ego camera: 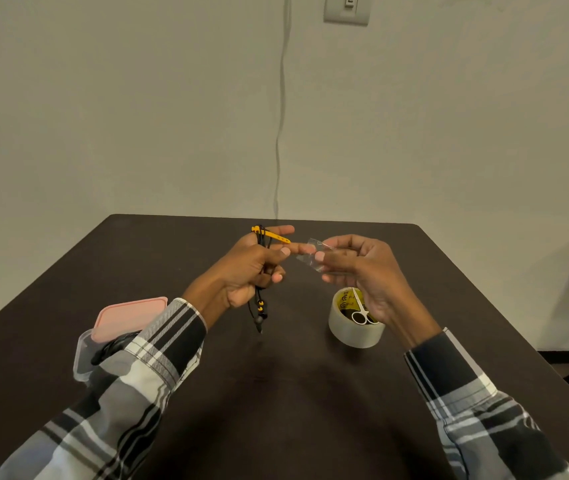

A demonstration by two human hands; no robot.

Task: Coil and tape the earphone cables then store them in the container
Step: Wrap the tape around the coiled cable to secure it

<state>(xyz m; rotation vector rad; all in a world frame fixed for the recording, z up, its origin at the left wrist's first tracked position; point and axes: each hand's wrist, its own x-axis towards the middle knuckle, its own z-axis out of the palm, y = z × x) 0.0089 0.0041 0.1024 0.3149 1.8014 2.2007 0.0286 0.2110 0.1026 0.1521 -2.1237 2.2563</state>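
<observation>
My left hand (pixel 248 271) grips a coiled black-and-yellow earphone cable (pixel 261 308) above the dark table, its earbuds and plug dangling below the fist and a yellow piece sticking out near the fingertips. My right hand (pixel 355 268) pinches a short strip of clear tape (pixel 310 256) just right of the left fingertips, which touch the strip. A clear plastic container (pixel 80 358) with a pink lid (pixel 127 317) resting askew on it sits at the left, partly hidden by my left sleeve; dark cables show inside.
A roll of clear tape (pixel 355 332) stands on the table (pixel 276 393) under my right wrist, with small white-handled scissors (pixel 359 311) lying in its core. A thin wire runs down the wall behind the table's far edge.
</observation>
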